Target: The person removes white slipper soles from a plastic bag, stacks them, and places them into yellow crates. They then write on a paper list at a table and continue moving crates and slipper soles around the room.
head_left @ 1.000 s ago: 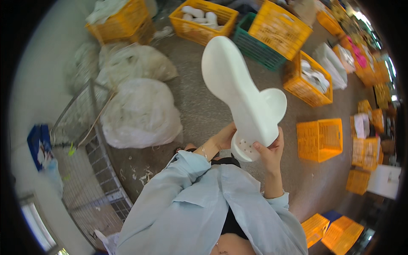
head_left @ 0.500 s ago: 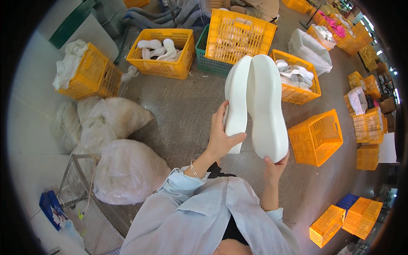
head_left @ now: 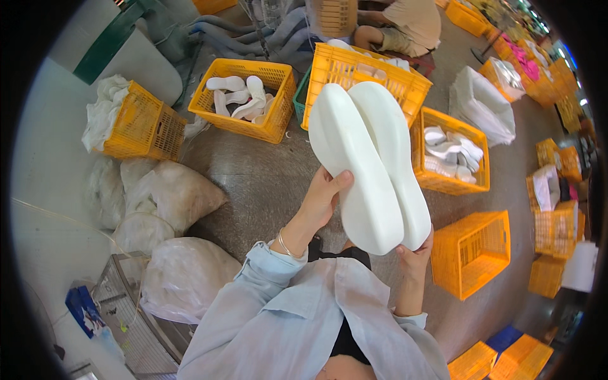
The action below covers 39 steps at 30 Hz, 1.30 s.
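Observation:
Two white foam shoe soles are held up in front of me, side by side and slightly overlapping. My left hand (head_left: 322,195) grips the left shoe sole (head_left: 361,180) along its left edge, thumb on the face turned to me. The right shoe sole (head_left: 394,136) sits partly behind it. At its lower end my right hand (head_left: 418,254) is closed, thumb near the rim; most of its fingers are hidden behind the sole. Beyond them stands a tilted yellow crate (head_left: 322,69) with more white pieces in it.
Yellow crates of white soles stand ahead, one left (head_left: 272,130) and one right (head_left: 453,185). Another yellow crate (head_left: 446,266) lies on its side at right. Stuffed plastic sacks (head_left: 187,272) and a mesh frame (head_left: 142,323) are at left. A seated person (head_left: 411,28) is at the back.
The soles have turned and come together, the left one now overlapping the right with its broad face toward me. My left thumb has shifted onto that face. The view has tilted slightly.

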Each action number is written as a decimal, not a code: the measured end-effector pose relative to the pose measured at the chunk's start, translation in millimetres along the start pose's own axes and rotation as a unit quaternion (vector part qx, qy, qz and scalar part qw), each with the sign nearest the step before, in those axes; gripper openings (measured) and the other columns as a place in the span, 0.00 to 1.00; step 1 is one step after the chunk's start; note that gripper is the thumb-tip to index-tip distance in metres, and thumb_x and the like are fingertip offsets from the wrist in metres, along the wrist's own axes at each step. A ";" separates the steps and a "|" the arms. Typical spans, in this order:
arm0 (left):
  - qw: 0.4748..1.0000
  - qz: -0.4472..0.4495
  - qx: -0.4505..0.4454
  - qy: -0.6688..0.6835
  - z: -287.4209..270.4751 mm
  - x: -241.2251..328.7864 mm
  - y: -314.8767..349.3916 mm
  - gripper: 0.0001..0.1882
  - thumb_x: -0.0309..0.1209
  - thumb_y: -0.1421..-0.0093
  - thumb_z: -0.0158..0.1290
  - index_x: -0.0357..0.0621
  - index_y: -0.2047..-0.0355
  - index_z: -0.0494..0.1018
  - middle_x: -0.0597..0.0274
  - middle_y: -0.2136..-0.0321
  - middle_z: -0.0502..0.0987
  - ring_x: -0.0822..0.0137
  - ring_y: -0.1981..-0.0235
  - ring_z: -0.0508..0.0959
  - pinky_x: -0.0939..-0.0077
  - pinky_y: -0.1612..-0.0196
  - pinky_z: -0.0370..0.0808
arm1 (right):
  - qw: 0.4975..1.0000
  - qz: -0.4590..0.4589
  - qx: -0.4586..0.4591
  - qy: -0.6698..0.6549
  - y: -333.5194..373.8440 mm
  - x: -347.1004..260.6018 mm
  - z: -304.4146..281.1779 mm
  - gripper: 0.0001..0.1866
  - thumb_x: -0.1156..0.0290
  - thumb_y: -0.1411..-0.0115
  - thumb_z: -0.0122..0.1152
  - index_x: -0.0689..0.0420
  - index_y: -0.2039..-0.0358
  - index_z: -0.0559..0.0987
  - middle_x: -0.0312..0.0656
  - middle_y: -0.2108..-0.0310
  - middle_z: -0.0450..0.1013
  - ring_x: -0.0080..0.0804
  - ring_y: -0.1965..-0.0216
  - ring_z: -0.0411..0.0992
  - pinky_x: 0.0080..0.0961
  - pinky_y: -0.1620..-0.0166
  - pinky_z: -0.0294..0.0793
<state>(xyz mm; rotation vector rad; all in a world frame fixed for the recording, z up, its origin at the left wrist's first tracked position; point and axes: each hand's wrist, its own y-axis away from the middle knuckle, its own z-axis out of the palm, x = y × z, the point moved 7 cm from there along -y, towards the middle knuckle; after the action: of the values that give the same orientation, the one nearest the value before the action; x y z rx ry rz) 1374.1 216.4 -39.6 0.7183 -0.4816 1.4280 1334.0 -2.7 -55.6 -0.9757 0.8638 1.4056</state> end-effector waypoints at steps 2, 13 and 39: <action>0.998 -0.011 0.028 0.062 -0.1 -1.8 -29.2 0.36 0.38 0.52 0.60 0.38 0.47 0.56 0.56 0.54 0.67 0.67 0.53 0.68 0.73 0.51 0.67 | 0.999 0.005 -0.035 0.021 -38.7 -4.9 -6.4 0.34 0.75 0.65 0.73 0.58 0.56 0.65 0.38 0.58 0.69 0.28 0.55 0.67 0.28 0.52 0.66; 0.976 0.127 0.170 -0.041 42.6 38.0 -177.8 0.35 0.28 0.52 0.59 0.40 0.47 0.55 0.55 0.55 0.67 0.65 0.54 0.70 0.70 0.53 0.70 | 0.963 0.123 -0.232 0.057 -268.7 -7.6 -32.0 0.37 0.75 0.63 0.72 0.60 0.51 0.64 0.39 0.56 0.68 0.27 0.54 0.66 0.26 0.50 0.64; 0.974 0.179 0.138 -0.009 -23.0 93.3 -521.5 0.27 0.23 0.50 0.55 0.39 0.50 0.61 0.58 0.55 0.69 0.62 0.54 0.69 0.68 0.50 0.68 | 0.982 0.174 0.007 0.075 -414.4 71.4 -105.8 0.06 0.75 0.44 0.54 0.60 0.65 0.74 0.36 0.69 0.72 0.20 0.68 0.70 0.15 0.64 0.69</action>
<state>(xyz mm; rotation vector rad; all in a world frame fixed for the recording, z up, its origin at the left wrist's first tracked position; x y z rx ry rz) 1896.3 302.8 -73.3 0.8999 -0.4459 1.8521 1755.8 -45.0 -146.9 -0.9600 1.1997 1.6320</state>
